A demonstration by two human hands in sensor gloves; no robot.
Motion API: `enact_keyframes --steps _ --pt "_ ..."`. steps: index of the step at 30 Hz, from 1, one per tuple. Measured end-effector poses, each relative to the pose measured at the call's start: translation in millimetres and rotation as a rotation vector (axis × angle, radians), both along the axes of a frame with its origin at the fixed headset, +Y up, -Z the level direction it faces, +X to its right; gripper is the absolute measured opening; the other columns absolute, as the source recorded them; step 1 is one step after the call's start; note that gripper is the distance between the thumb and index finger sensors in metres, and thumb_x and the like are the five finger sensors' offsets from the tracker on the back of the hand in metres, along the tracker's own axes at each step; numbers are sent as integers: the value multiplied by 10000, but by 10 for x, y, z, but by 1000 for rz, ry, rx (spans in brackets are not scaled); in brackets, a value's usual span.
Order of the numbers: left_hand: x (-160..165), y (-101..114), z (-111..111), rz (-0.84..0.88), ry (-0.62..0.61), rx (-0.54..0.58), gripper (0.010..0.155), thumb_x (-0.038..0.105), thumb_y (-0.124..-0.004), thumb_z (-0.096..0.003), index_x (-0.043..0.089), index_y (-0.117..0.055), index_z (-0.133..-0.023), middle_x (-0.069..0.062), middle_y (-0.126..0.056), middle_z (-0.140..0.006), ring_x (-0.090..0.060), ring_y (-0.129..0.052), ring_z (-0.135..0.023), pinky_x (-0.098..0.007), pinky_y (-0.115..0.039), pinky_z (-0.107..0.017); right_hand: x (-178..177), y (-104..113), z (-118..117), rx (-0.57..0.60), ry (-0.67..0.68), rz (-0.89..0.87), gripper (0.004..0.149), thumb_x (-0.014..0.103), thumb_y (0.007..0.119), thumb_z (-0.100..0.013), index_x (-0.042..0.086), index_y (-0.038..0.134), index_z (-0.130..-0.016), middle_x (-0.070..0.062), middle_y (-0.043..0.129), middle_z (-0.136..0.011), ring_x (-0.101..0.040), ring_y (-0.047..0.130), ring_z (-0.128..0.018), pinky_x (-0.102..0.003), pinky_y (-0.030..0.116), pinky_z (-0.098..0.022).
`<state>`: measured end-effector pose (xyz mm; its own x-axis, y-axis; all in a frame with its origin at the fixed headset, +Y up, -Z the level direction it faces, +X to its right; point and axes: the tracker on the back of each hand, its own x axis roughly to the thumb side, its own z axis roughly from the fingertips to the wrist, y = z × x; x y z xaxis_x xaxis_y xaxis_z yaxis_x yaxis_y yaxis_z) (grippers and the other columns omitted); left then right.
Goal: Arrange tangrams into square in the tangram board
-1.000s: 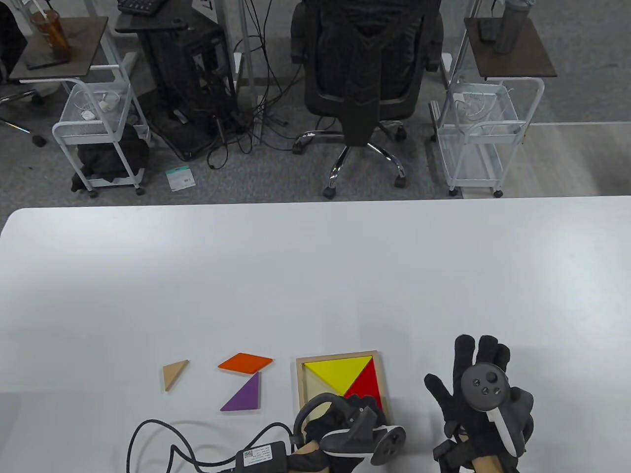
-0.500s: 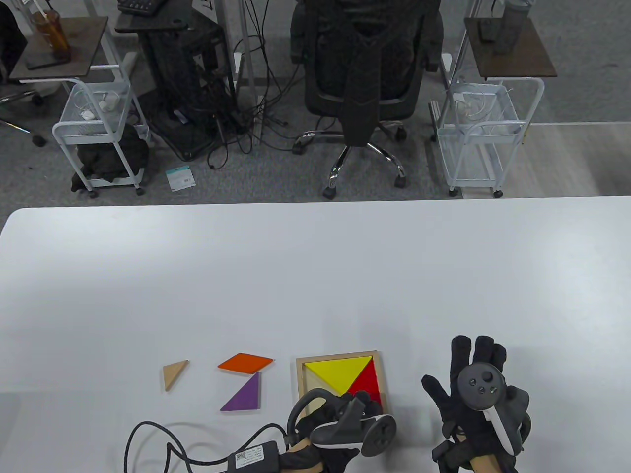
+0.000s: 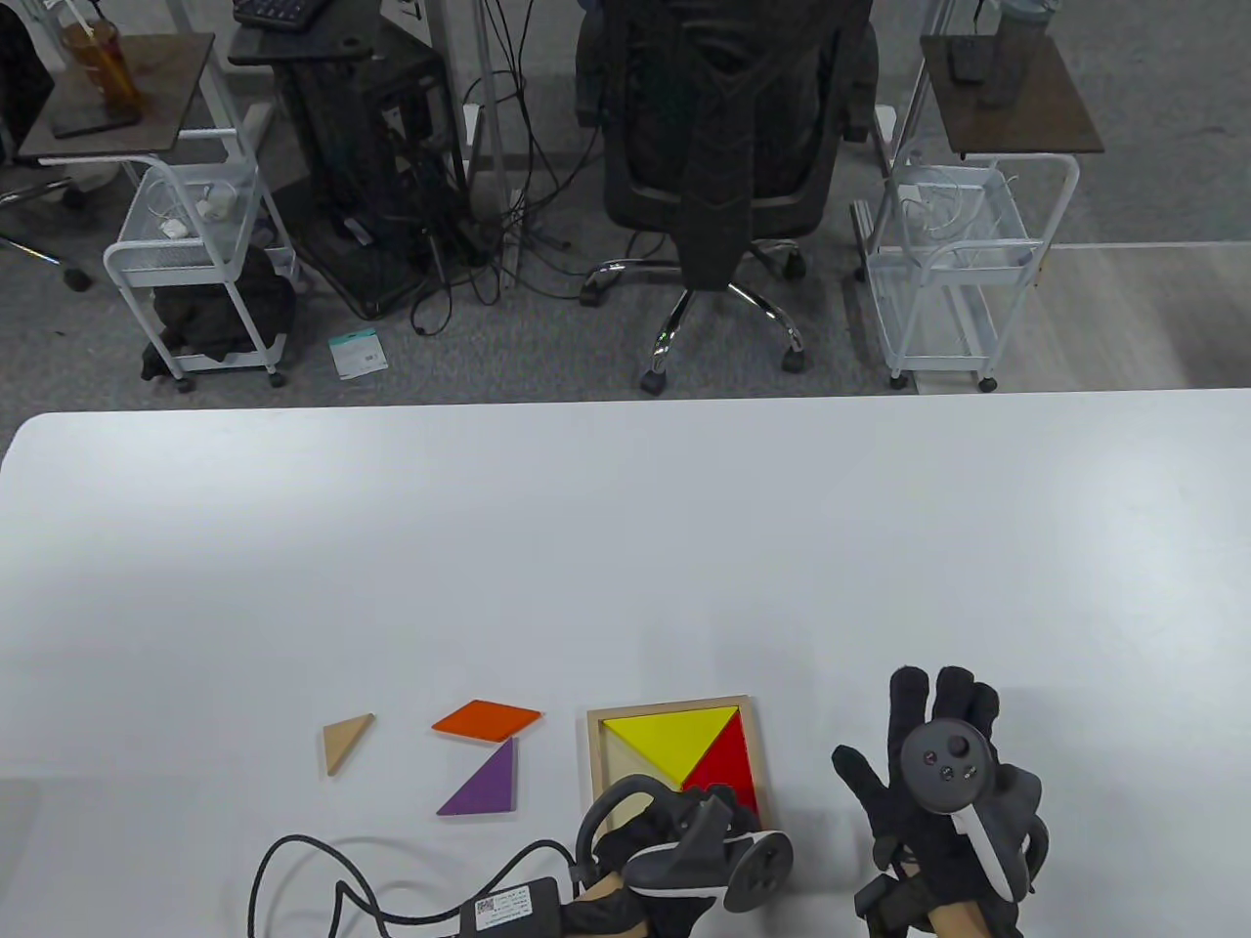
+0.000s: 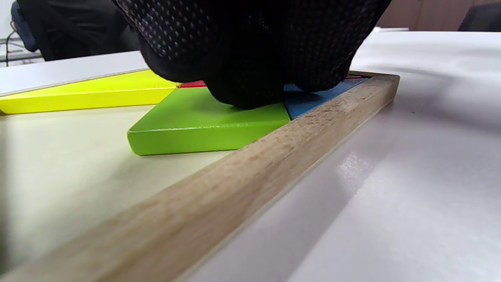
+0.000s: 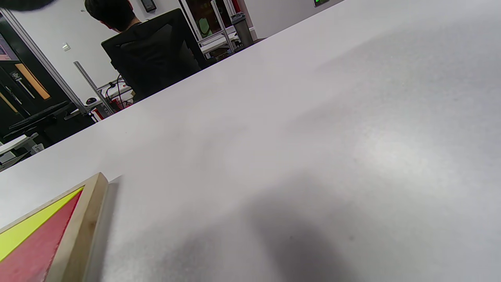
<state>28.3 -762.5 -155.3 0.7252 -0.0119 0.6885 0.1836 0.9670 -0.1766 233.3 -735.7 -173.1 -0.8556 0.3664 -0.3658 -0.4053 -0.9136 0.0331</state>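
Observation:
The wooden tangram board (image 3: 594, 752) lies near the table's front edge. In it sit a yellow triangle (image 3: 669, 743) and a red triangle (image 3: 728, 767). My left hand (image 3: 706, 809) covers the board's near part. In the left wrist view its fingertips (image 4: 250, 94) press down on a green piece (image 4: 195, 125), which lies beside a blue piece (image 4: 313, 103) against the frame (image 4: 235, 184). My right hand (image 3: 914, 728) rests flat on the table right of the board, fingers spread, holding nothing. A beige triangle (image 3: 342, 741), an orange parallelogram (image 3: 486, 718) and a purple triangle (image 3: 486, 782) lie loose left of the board.
A black cable and small box (image 3: 508, 904) trail from my left wrist along the front edge. Beyond the table's far edge stand an office chair (image 3: 718, 147) and two white wire carts (image 3: 195, 264). The right wrist view shows the board's corner (image 5: 88, 211) and bare table.
My left hand has shifted slightly over the board's near part, still down on the pieces. My right hand has slid a little to the left. The loose pieces have not moved.

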Motion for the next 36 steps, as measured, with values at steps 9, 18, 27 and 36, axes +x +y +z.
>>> enact_keyframes --steps 9,18,27,36 --pt "-538 281 -78 58 106 111 574 419 -807 -495 206 -677 -1012 -139 -714 -1023 -311 -934 -774 -451 -853 -582 5 1 2 6 -1 -8 885 665 572 -299 456 20 -957 114 -218 -985 -183 -217 -964 -487 173 -828" --pt "-2286 522 -625 -21 693 77 844 456 -792 -508 138 -315 -1127 -307 -376 -1129 -524 -622 -997 -615 -735 -667 -7 -11 -1 6 9 -2 883 665 572 -302 454 20 -959 112 -217 -986 -185 -214 -965 -487 177 -827" --pt "-3220 135 -912 3 1087 -302 819 432 -802 -508 91 -367 -1113 -342 -418 -1072 -499 -718 -892 -463 -814 -599 -5 -19 0 0 8 1 886 666 572 -299 453 20 -958 111 -216 -986 -186 -213 -965 -487 179 -827" --pt "-3251 -119 -986 -112 1131 -333 749 420 -813 -503 108 -475 -1094 -303 -520 -1044 -416 -806 -824 -370 -856 -535 -4 -20 3 -11 0 12 886 666 572 -300 455 17 -957 109 -220 -984 -186 -215 -964 -488 175 -827"
